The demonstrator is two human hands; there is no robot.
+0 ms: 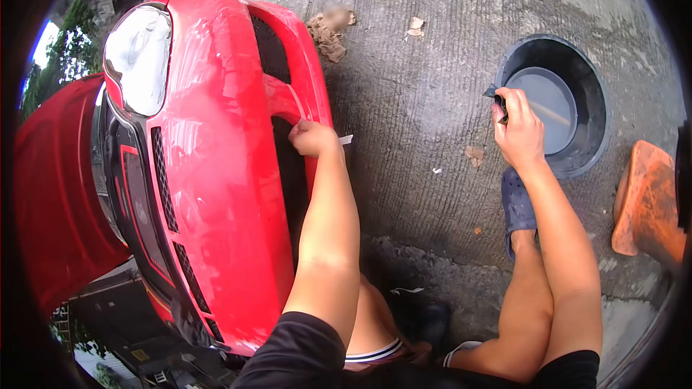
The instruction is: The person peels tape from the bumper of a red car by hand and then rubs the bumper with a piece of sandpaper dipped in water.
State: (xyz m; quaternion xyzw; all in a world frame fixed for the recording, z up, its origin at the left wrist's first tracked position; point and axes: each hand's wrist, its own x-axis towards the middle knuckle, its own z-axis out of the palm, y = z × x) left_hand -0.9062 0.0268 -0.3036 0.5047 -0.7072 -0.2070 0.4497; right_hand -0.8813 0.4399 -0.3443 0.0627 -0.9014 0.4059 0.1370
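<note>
Bumper (pixel 223 101) faces rightward, long axis near-far; left fingers (pixel 295 134) curled, hold unclear; right fingers (pixel 512 105) pinch dark piece (pixel 491 91).

Left of the bucket (pixel 604 108) lies a scrap (pixel 474 155), farther left the car (pixel 223 144). Before the bucket, a clog (pixel 516 202).

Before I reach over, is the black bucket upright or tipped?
Upright: the bucket stands on the concrete, its open mouth facing up and its inside showing.
</note>
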